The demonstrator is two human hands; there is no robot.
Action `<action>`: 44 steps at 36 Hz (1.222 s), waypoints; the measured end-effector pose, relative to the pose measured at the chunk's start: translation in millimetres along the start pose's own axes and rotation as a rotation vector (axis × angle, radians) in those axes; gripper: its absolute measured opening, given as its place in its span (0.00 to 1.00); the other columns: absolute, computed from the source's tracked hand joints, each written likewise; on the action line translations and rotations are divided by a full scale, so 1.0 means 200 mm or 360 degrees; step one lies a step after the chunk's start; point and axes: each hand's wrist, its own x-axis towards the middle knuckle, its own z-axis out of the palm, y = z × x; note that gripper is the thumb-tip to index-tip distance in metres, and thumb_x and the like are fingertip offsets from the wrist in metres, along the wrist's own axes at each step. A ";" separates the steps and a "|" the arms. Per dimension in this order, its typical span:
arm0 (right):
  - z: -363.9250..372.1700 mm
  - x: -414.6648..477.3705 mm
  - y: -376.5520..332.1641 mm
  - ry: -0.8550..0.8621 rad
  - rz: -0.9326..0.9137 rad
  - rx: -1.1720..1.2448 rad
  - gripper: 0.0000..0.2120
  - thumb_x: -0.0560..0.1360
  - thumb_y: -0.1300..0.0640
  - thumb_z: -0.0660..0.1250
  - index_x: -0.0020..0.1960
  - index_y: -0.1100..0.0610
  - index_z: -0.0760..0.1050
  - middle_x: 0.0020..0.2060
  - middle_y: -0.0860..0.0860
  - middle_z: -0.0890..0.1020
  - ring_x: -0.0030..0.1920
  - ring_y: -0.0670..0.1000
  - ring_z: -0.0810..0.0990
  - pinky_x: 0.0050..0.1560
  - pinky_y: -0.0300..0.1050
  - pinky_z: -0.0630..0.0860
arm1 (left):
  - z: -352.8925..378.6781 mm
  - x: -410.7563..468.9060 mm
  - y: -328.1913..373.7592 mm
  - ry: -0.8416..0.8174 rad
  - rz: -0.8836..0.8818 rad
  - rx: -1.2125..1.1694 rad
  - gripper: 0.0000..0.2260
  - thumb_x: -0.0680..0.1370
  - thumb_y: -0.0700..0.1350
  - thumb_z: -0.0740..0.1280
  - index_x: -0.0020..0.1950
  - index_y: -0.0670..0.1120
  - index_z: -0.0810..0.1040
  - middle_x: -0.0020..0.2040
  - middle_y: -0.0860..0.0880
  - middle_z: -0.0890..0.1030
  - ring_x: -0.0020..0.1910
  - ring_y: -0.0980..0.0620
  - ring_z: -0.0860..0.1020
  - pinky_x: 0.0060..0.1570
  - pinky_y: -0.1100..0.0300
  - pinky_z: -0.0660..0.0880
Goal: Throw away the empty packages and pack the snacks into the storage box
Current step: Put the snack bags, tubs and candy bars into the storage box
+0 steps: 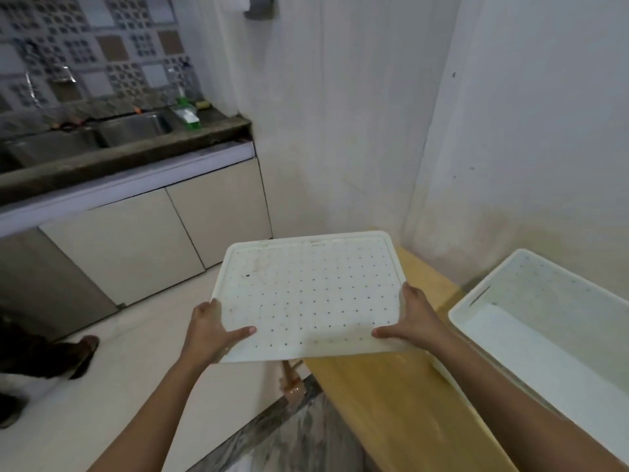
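Observation:
I hold a white perforated lid (pixel 311 294) flat in the air over the left end of a wooden table (pixel 384 386). My left hand (pixel 212 330) grips its near left corner, thumb on top. My right hand (pixel 410 321) grips its near right edge, thumb on top as well. A white storage box (pixel 476 301) stands open on the table at the right; its inside looks white and I see no snacks or packages in view.
A kitchen counter with a double sink (pixel 102 131) and beige cabinets (pixel 190 226) runs along the left. Another person's foot (pixel 83 356) stands on the pale floor at the left. White walls close the corner behind the table.

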 end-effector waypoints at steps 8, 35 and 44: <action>0.18 0.10 0.18 -0.0200 0.0204 -0.0106 0.60 0.59 0.44 0.79 0.75 0.63 0.45 0.73 0.59 0.57 0.72 0.58 0.60 0.67 0.49 0.64 | 0.21 0.07 -0.12 -0.0211 -0.0030 0.0014 0.40 0.62 0.53 0.78 0.66 0.39 0.64 0.70 0.41 0.62 0.68 0.44 0.64 0.64 0.54 0.65; 0.41 0.22 0.38 -0.0152 0.0513 -0.0164 0.60 0.61 0.51 0.80 0.75 0.67 0.42 0.76 0.59 0.47 0.76 0.57 0.49 0.74 0.48 0.53 | 0.59 0.25 -0.24 -0.0416 -0.0056 0.0040 0.54 0.61 0.55 0.79 0.75 0.44 0.49 0.75 0.44 0.51 0.74 0.43 0.52 0.72 0.49 0.59; 0.38 0.13 0.22 -0.0190 0.0523 -0.0189 0.37 0.70 0.59 0.72 0.71 0.62 0.57 0.74 0.61 0.51 0.73 0.59 0.55 0.67 0.45 0.62 | 0.50 0.27 -0.13 -0.0441 0.0068 0.0272 0.47 0.68 0.55 0.74 0.75 0.41 0.50 0.77 0.43 0.46 0.76 0.44 0.48 0.72 0.49 0.56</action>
